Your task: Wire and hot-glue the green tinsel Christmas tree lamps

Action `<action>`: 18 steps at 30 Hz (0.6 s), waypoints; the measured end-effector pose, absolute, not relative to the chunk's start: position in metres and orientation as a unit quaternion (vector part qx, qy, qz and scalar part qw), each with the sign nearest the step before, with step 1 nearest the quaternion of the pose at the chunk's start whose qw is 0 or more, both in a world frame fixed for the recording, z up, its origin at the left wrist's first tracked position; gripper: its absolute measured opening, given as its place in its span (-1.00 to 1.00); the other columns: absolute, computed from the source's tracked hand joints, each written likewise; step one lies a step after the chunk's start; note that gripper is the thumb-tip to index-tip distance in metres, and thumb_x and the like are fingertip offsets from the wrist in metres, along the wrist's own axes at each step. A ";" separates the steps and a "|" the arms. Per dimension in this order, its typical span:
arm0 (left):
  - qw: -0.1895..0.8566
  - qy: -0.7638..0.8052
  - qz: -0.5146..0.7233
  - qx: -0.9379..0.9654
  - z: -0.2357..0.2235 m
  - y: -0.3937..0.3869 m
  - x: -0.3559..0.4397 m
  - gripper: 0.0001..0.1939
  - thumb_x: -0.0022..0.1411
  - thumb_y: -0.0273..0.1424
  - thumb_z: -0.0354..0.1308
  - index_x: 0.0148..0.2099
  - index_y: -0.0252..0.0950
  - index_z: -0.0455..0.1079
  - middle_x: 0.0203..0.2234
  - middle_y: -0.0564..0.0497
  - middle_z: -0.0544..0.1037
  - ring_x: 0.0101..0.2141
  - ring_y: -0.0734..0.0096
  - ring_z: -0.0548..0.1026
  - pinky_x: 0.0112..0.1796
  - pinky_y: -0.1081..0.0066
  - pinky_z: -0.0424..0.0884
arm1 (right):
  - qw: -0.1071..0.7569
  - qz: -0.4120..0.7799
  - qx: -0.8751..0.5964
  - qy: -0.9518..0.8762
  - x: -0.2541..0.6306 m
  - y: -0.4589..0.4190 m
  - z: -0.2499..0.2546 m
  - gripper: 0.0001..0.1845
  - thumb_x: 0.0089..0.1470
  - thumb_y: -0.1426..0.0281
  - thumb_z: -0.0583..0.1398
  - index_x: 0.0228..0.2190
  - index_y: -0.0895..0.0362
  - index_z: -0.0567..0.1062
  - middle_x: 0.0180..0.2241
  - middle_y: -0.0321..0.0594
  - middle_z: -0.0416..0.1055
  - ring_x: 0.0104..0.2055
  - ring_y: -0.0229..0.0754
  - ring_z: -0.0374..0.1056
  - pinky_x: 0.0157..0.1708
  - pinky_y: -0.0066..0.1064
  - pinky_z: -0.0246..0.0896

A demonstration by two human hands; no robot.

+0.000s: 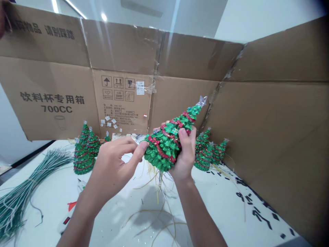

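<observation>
Just above the worktop [218, 202], the right hand [185, 154] clutches a glittery green Christmas tree ornament [164, 147]; the narrowed left hand [115, 164] seems to pinch at its side; a hard squeeze could tug its trailing wires [160, 181] loose.

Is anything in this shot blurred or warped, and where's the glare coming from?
In the head view, the ceiling lights glare white, the cardboard sheet seems to bow toward the frame edges, as under a wide lens, the green glitter tree looks fairly sharp, and a soft shadow lies on the white table.
</observation>
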State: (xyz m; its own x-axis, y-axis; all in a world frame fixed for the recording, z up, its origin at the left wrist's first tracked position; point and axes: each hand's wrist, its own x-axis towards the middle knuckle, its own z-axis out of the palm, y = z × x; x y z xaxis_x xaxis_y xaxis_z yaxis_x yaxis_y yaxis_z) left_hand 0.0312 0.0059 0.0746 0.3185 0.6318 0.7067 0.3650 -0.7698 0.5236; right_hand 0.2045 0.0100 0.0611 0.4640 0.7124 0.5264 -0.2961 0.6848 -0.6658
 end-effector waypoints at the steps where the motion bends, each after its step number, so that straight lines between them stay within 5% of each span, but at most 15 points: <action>1: 0.110 0.305 0.513 0.795 0.075 0.004 0.032 -0.59 0.54 -0.27 0.19 -0.43 -0.24 0.39 -0.46 0.08 0.46 -0.41 0.43 0.40 -0.31 0.32 0.29 | 0.810 0.328 -0.245 -0.420 0.207 0.010 0.063 -0.69 0.21 0.13 0.36 -0.16 -0.11 0.36 -0.16 -0.28 0.55 -0.01 0.06 0.58 0.06 0.02 0.44; 6: 0.026 0.225 0.548 0.805 0.079 -0.002 0.034 -0.93 0.41 -0.40 0.31 -0.12 -0.20 0.47 -0.08 -0.05 0.51 -0.07 0.29 0.52 -0.05 0.26 0.43 | 0.783 0.385 -0.238 -0.425 0.214 0.008 0.069 -0.72 0.19 0.11 0.31 -0.17 -0.09 0.38 -0.18 -0.24 0.59 -0.02 0.13 0.60 -0.02 0.08 0.49; 10: 0.025 0.189 0.517 0.835 0.079 -0.007 0.034 -0.74 0.37 -0.38 0.35 0.06 -0.15 0.45 0.16 -0.11 0.45 0.18 0.15 0.44 0.14 0.15 0.41 | 0.773 0.374 -0.242 -0.451 0.213 0.004 0.069 -0.70 0.14 0.13 0.32 -0.16 -0.09 0.39 -0.21 -0.25 0.60 0.01 0.13 0.60 0.01 0.03 0.50; 18: 0.023 0.185 0.495 0.849 0.077 -0.008 0.038 -0.70 0.38 -0.38 0.35 0.10 -0.13 0.42 0.19 -0.10 0.44 0.19 0.14 0.43 0.15 0.14 0.42 | 0.749 0.398 -0.220 -0.481 0.215 0.002 0.069 -0.72 0.16 0.13 0.33 -0.16 -0.11 0.40 -0.17 -0.26 0.61 0.01 0.10 0.58 0.01 0.03 0.50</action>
